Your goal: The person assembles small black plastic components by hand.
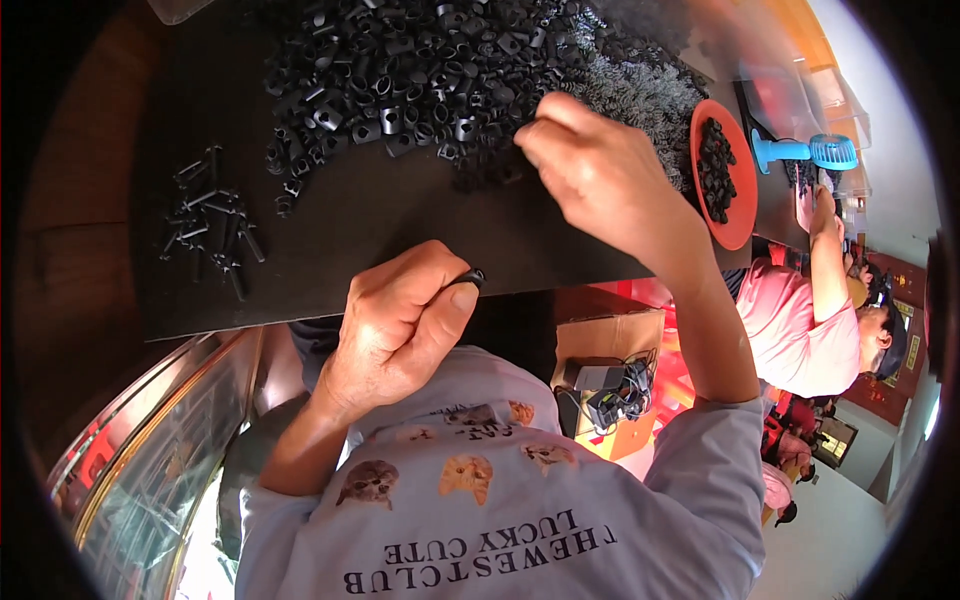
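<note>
My left hand (398, 325) is closed at the near edge of the dark table. A small black plastic part (473, 277) pokes out between its thumb and curled forefinger; most of it is hidden in the grip. Above the table, further right, my right hand (600, 165) has its fingers pinched together. Whether anything is in that pinch cannot be made out. It is close to the right front of a large heap of black tubular plastic pieces (400, 90). Just behind and right of this hand lies a pile of small grey metal springs (640, 100).
A round orange-red dish (738, 205) holding small black parts (716, 170) stands right of the springs. Several black pin-like pieces (212, 215) lie at the left. Beyond the dish is a blue fan (808, 152). Another person (805, 330) works at the right. An open cardboard box (610, 350) sits below the table edge.
</note>
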A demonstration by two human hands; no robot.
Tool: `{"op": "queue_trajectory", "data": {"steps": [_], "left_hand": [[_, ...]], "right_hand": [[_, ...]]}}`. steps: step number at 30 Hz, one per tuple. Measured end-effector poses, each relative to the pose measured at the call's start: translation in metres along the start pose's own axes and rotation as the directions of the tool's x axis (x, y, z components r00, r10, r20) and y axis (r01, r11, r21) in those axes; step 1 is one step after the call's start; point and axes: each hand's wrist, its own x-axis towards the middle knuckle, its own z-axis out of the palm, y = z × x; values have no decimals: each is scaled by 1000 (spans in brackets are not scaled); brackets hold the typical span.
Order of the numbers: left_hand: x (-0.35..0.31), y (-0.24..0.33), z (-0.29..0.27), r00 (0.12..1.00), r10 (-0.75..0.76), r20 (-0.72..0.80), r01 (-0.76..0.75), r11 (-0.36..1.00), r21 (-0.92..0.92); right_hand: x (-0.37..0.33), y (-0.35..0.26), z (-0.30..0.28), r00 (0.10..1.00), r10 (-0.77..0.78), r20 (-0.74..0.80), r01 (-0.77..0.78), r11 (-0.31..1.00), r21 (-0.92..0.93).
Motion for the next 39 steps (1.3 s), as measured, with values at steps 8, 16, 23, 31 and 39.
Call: {"op": "queue_trajectory", "data": {"steps": [8, 16, 23, 31, 39], "left_hand": [[2, 2, 1, 1000, 0, -8, 0, 1000, 12], [2, 2, 1, 999, -35, -16, 35, 999, 11], [1, 0, 1, 1000, 3, -23, -2, 999, 51], [3, 2, 3, 999, -16, -34, 17, 999, 39], [0, 0, 4, 999, -7, -50, 9, 999, 37]], "right_hand": [[-10, -8, -5, 998, 59, 34, -64, 982, 177], [0, -17, 4, 998, 1, -60, 9, 985, 173], [7, -19, 12, 997, 44, 65, -48, 997, 66], [9, -14, 9, 995, 60, 82, -65, 996, 62], [7, -21, 9, 990, -12, -141, 53, 955, 292]]}}
